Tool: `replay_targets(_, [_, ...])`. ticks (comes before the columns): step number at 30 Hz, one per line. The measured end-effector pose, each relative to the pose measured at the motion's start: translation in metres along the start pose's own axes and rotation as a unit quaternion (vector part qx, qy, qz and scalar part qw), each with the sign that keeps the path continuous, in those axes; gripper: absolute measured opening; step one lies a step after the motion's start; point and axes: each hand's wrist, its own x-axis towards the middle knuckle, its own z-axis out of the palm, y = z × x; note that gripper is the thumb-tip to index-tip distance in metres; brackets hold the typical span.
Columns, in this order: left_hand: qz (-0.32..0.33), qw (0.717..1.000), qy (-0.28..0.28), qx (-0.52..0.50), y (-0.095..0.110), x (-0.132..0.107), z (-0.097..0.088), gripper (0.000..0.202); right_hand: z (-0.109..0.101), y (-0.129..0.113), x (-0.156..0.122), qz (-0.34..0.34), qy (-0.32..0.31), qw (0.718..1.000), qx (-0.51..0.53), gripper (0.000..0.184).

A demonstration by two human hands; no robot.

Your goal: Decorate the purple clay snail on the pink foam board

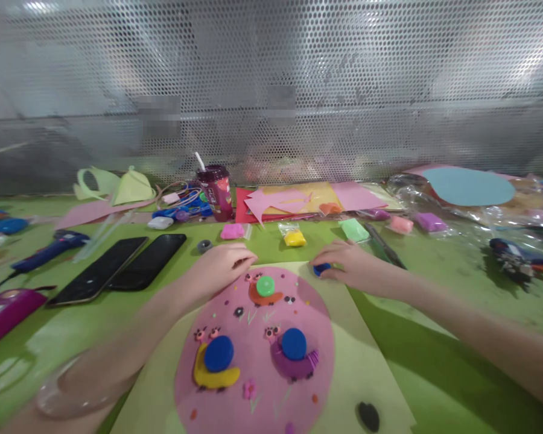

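Observation:
My right hand (350, 264) pinches a blue bottle cap (321, 269) between thumb and fingers at the far right corner of a pale yellow sheet (366, 337). My left hand (228, 263) rests at the sheet's far edge with its fingers curled together; whatever they hold, if anything, is hidden. A pink paper circle (257, 331) lies on the sheet. On it are three clay snails: an orange one (271, 298) with a green cap, a yellow one (217, 377) and a purple one (294, 366), both with blue caps. A black clay piece (368, 416) lies near the sheet's right corner.
Two black phones (149, 262) and a glue gun (54, 250) lie to the left. Behind stand a lidded cup with a straw (217, 196), clay packets (294, 236) and coloured paper (308, 199). A dark, slim tool (384, 246) lies behind my right hand; pliers-like tools (520, 259) are farther right.

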Motion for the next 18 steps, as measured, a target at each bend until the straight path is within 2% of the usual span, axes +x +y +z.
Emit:
replay_targets(7, [0.009,1.000,-0.011,-0.004,-0.003,0.000,0.001,0.033,-0.013,0.004,-0.001,0.004,0.028,0.999,0.021,0.027])
replay_targets(14, [0.009,1.000,-0.018,-0.008,-0.003,0.000,0.001,0.033,-0.009,0.006,-0.003,-0.002,-0.014,0.999,0.033,0.020])
replay_targets(18, [0.007,1.000,-0.020,-0.006,-0.001,0.000,-0.001,0.034,-0.012,0.005,-0.003,-0.004,-0.018,0.999,0.036,0.020])
